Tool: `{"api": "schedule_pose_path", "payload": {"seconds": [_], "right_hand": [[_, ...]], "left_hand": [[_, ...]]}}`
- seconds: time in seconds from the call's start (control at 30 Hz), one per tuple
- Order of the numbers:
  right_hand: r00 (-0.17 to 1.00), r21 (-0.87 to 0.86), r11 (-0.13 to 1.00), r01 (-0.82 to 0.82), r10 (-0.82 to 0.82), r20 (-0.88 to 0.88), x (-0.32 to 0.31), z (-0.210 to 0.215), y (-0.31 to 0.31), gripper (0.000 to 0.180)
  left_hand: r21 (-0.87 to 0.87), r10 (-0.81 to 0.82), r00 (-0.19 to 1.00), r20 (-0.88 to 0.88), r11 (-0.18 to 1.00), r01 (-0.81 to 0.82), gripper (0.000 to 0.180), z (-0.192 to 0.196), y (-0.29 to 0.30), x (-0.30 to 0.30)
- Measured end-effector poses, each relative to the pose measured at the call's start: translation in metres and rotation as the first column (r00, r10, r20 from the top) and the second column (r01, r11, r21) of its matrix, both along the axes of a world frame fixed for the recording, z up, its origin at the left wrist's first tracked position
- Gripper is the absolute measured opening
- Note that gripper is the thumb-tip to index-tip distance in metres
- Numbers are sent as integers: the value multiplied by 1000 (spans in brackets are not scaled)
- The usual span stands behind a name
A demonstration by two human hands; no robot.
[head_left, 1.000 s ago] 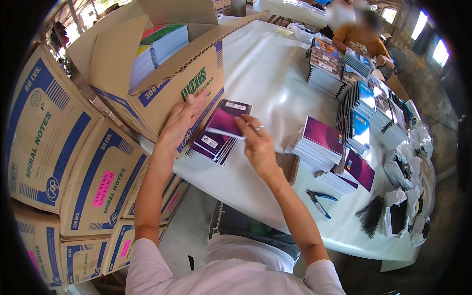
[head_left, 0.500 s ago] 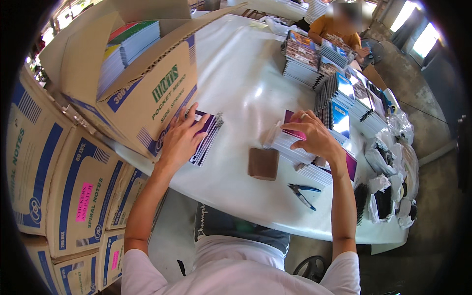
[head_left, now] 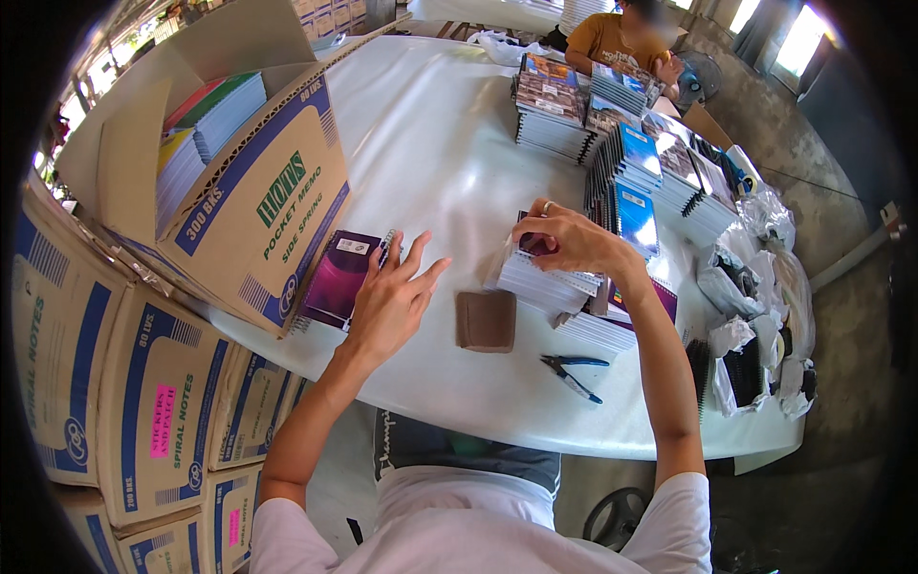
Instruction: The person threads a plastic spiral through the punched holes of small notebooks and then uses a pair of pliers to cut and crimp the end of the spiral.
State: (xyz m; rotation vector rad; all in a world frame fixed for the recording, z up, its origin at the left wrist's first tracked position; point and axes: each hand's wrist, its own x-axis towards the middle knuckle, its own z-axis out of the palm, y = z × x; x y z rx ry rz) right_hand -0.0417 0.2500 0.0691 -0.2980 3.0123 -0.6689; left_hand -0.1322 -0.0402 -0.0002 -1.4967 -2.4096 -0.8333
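My left hand [head_left: 390,301] is open with its fingers spread, just right of a purple spiral notebook [head_left: 337,277] with a white label. That notebook lies by the open carton. My right hand [head_left: 579,241] is over a stack of small notebooks [head_left: 540,282], thumb and fingers bent around the edge of the purple-covered top one. How many notebooks it grips is hidden. Between the hands, nearer me, lies a brown square block or pad [head_left: 486,322]. Pliers with dark blue handles [head_left: 576,373] rest near the table's front edge.
An open carton [head_left: 277,206] of notebooks stands at the left, with more cartons [head_left: 167,402] stacked below. Piles of spiral notebooks [head_left: 555,120] line the right side. Plastic-wrapped black spiral bindings [head_left: 741,373] lie at the right edge. A co-worker [head_left: 622,43] sits at the far side.
My left hand has come off the notebook and moved right, uncovering its purple cover. My right hand's fingers have bent in closer on the stack. The whole view has shifted slightly.
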Motion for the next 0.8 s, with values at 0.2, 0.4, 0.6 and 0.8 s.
{"api": "schedule_pose_path", "payload": {"seconds": [0.2,0.4,0.6,0.8], "right_hand": [[998,76,995,-60,57,39,-8,-2,0,44],[994,-1,999,-46,46,98,-10,7,6,42],[999,0,1000,-4,4,36,-8,-1,9,40],[997,-53,995,-79,80,15,-7,5,2,40]], "left_hand": [[10,-23,1000,3,1000,23,37,-3,0,4],[12,-58,998,15,998,58,39,-7,0,5],[33,-82,994,68,996,79,41,-16,0,7],[42,-101,991,93,994,97,44,-14,7,14]]}}
